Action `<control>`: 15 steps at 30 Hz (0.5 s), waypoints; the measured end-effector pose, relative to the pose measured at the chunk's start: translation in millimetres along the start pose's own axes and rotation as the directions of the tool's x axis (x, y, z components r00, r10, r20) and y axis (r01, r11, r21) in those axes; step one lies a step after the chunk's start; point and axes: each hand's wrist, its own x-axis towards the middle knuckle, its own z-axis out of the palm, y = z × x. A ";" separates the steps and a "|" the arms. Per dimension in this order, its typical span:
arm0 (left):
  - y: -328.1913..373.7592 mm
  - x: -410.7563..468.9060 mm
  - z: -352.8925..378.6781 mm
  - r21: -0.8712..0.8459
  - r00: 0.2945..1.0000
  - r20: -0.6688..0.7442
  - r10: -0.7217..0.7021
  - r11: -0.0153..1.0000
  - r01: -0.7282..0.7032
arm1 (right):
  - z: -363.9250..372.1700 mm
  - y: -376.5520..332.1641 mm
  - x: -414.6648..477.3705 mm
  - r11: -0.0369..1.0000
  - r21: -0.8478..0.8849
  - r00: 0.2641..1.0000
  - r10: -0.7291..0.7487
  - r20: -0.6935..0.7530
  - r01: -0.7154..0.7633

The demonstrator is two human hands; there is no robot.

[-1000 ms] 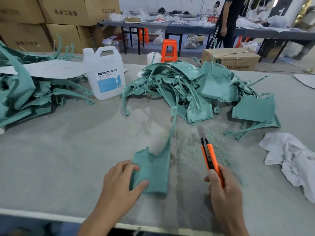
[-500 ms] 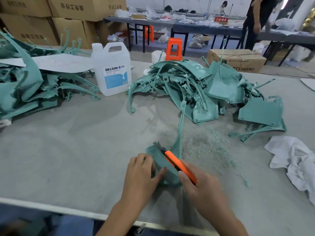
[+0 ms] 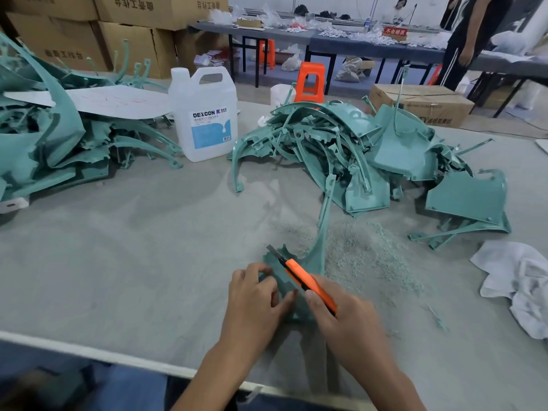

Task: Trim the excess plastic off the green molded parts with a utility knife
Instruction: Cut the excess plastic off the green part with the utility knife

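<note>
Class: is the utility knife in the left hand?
No, the right hand grips the utility knife; the left hand holds the green part.

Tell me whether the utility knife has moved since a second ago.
Yes. The utility knife in the right hand swung left, off the patch of shavings, and its blade now lies across the green part.

A white jug (image 3: pixel 204 114) with a blue label stood on the gray table (image 3: pixel 118 262) at 11 o'clock. A crumpled white cloth (image 3: pixel 520 289) lay at 4 o'clock. Far back were 1 orange stool (image 3: pixel 310 81) at 12 o'clock, brown boxes (image 3: pixel 59 46) at 10 o'clock and a standing person (image 3: pixel 462 40) at 2 o'clock.
</note>
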 end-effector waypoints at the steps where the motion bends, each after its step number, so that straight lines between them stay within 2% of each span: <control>1: 0.1 0.1 -0.1 0.001 1.000 -0.002 0.003 1.000 -0.003 | 0.1 -0.4 -0.2 1.000 0.003 1.000 0.002 -0.005 -0.002; 5: 0.6 0.2 -0.7 0.000 1.000 0.007 -0.007 1.000 0.007 | 1.3 -2.9 -1.6 1.000 0.009 1.000 0.011 -0.020 -0.011; 8: 0.2 -0.2 -0.5 0.001 1.000 -0.004 0.001 1.000 -0.001 | 2.4 -5.6 -2.2 0.999 -0.044 1.000 0.011 -0.019 -0.012; 12: -2.8 -0.6 1.4 -0.029 1.000 -0.016 0.006 1.000 -0.006 | -1.4 -2.1 1.8 0.988 -0.127 0.995 0.074 -0.073 -0.083; 15: -4.4 -0.2 3.2 -0.020 1.000 -0.024 0.006 1.000 -0.007 | -0.8 -5.3 -0.7 0.987 -0.151 0.995 0.037 -0.095 -0.051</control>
